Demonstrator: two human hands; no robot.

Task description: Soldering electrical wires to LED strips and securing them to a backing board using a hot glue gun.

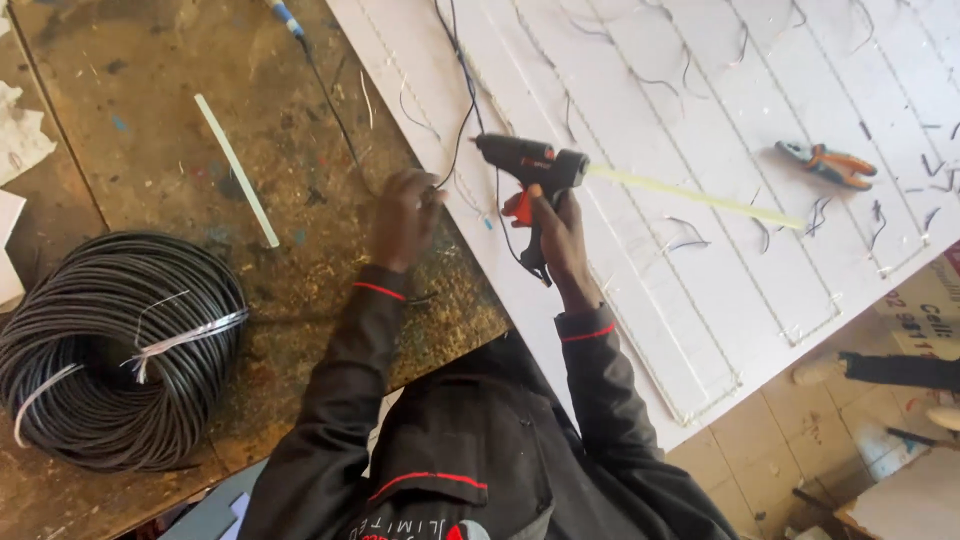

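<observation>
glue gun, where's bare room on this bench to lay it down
Bare brown bench lies between the loose glue stick and the cable coil. The white board below the pliers is open too. It is crowded around both hands, where thin wires cross the board's edge.

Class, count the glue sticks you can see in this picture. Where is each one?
2: one glue stick pokes out the back of the glue gun; a spare stick lies on the brown bench. Others may be hidden.

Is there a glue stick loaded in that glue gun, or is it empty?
Loaded: a pale glue stick juts from the back of the glue gun held in the right hand.
</observation>
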